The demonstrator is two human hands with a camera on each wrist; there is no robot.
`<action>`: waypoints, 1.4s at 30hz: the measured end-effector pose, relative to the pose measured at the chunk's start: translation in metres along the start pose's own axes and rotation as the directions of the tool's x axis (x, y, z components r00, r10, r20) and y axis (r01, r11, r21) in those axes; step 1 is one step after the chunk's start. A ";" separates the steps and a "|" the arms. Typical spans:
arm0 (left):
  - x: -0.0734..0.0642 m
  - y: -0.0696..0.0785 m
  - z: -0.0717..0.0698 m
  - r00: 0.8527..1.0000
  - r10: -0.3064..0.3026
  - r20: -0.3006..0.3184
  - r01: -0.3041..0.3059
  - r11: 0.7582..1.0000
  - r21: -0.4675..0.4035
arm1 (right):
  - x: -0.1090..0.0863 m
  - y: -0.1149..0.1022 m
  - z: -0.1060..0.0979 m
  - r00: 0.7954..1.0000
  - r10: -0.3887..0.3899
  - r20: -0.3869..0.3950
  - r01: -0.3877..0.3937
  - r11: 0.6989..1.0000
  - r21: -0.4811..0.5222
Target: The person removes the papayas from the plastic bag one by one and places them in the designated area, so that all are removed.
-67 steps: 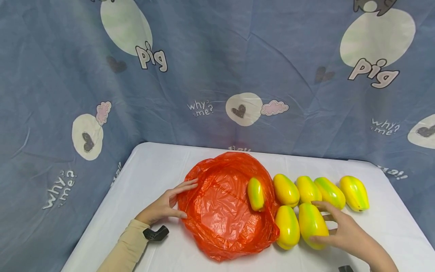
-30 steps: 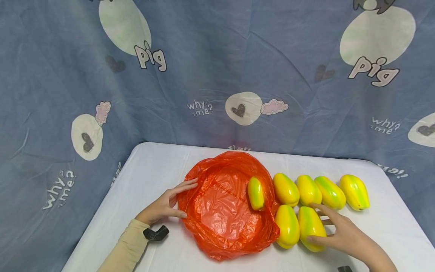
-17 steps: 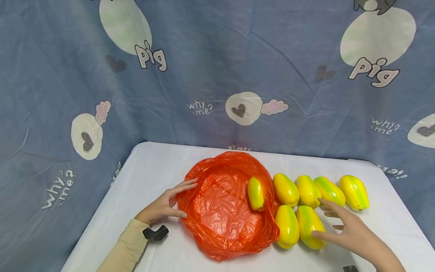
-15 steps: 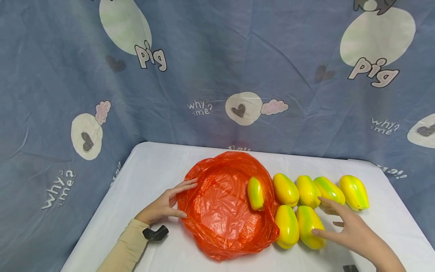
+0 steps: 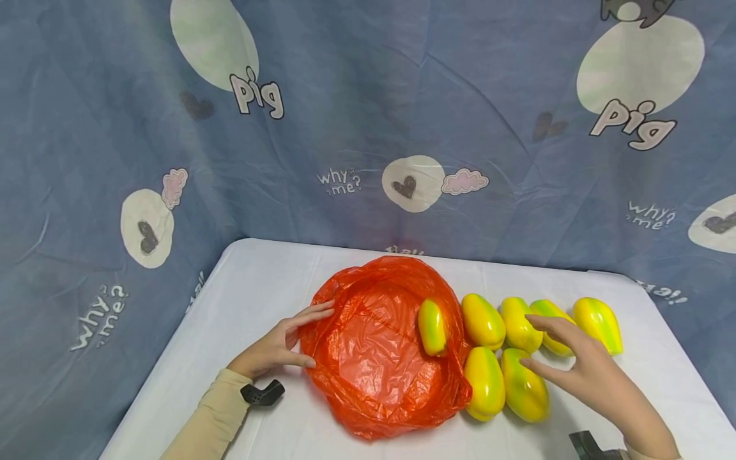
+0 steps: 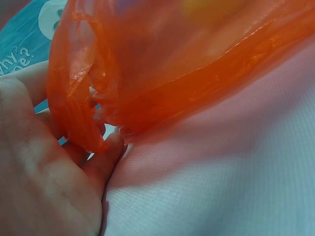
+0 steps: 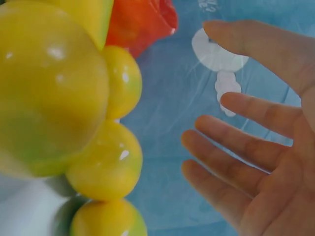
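Observation:
A red plastic bag [image 5: 374,364] lies spread with its mouth upward, one yellow-green papaya [image 5: 432,328] inside at its right side. The left hand [image 5: 278,348] rests against the bag's left edge, thumb and fingers spread apart; in the left wrist view a fold of bag film hangs in front of those fingers. Over the front right papaya [image 5: 526,386] hovers the right hand [image 5: 586,367], fingers extended and holding nothing. A gap shows between that hand [image 7: 251,137] and the papayas in the right wrist view. Another papaya [image 5: 485,384] touches the bag's right side.
Several more papayas [image 5: 483,321] form a back row right of the bag, the rightmost [image 5: 598,322] partly behind the right hand. Everything lies on a white-covered table [image 5: 270,275]. A blue printed curtain [image 5: 322,128] hangs behind it.
The right hand has let go of the front right papaya and moved up and to the right. That papaya has turned slightly, showing less green. The left hand and bag stay put.

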State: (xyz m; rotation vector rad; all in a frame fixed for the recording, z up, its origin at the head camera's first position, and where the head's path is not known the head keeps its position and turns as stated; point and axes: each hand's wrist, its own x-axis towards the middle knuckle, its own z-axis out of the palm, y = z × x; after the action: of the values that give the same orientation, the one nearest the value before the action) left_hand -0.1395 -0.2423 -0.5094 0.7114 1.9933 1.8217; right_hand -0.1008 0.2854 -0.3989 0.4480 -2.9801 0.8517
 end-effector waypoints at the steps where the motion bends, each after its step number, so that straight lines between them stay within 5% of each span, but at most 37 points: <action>1: 0.000 0.000 0.000 1.000 0.001 0.000 -0.001 1.000 0.001 | 0.001 -0.001 0.000 0.999 -0.028 -0.021 0.028 1.000 -0.003; 13: 0.001 -0.001 0.000 1.000 0.008 0.000 -0.008 1.000 0.007 | 0.020 -0.023 0.002 0.966 -0.238 -0.098 0.233 0.970 -0.066; 23: 0.000 -0.001 -0.001 1.000 0.000 -0.003 0.000 1.000 0.006 | 0.040 -0.044 0.003 0.973 -0.227 0.050 0.228 0.974 -0.012; 30: 0.000 -0.002 -0.001 1.000 0.000 -0.003 0.000 1.000 0.006 | 0.058 -0.058 0.010 0.942 -0.324 0.084 0.325 0.946 -0.001; 37: 0.000 -0.001 -0.001 1.000 -0.007 -0.001 0.007 1.000 0.008 | 0.076 -0.077 0.026 0.910 -0.358 0.211 0.367 0.930 -0.002; 42: 0.000 -0.001 -0.001 1.000 -0.005 0.001 0.005 1.000 0.009 | 0.088 -0.087 0.040 0.860 -0.411 0.302 0.435 0.900 -0.013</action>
State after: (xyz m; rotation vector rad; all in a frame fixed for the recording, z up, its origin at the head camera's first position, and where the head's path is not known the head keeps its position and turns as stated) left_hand -0.1397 -0.2431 -0.5100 0.7092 2.0026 1.8099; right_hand -0.1590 0.1700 -0.3807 1.2723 -2.9514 0.6634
